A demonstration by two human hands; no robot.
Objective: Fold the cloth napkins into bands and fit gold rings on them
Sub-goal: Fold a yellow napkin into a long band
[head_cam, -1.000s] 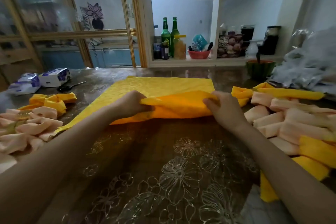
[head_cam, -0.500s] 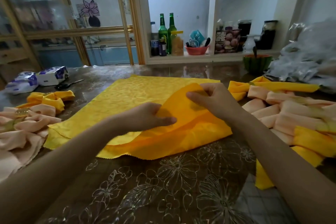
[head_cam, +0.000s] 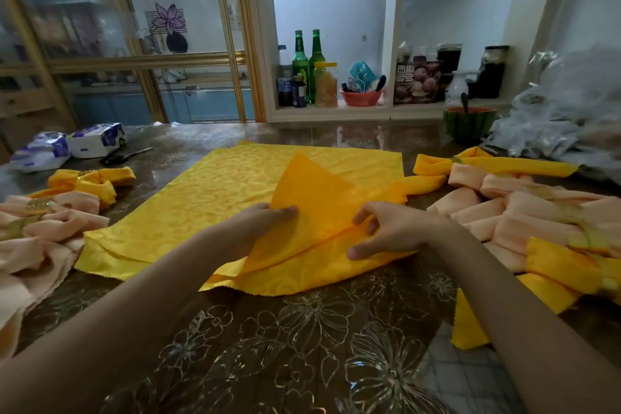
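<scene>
— Where do things stand?

— My left hand point(head_cam: 265, 222) grips the raised corner of the yellow napkin point(head_cam: 235, 198), which lies spread in the middle of the table point(head_cam: 302, 329). My right hand point(head_cam: 393, 232) pinches the crease just beside it.

— What worries you?

— That corner stands up loose. If either grip slackens, I'd expect it to flop back and the crease to skew, leaving a lopsided band that a gold ring point(head_cam: 39, 204) won't sit on neatly. A second yellow edge peeks out underneath (maybe another napkin), so I could drag both along.

— And the containers?

— The red bowl point(head_cam: 362, 98) on the shelf point(head_cam: 336, 109) holds dark-handled utensils point(head_cam: 379, 82) and a blue packet point(head_cam: 361, 72). The green striped bowl point(head_cam: 468, 123) has a spoon handle point(head_cam: 464, 101) poking out, but its contents are hidden. The yellow-lidded jar point(head_cam: 325, 84) holds something amber.
</scene>
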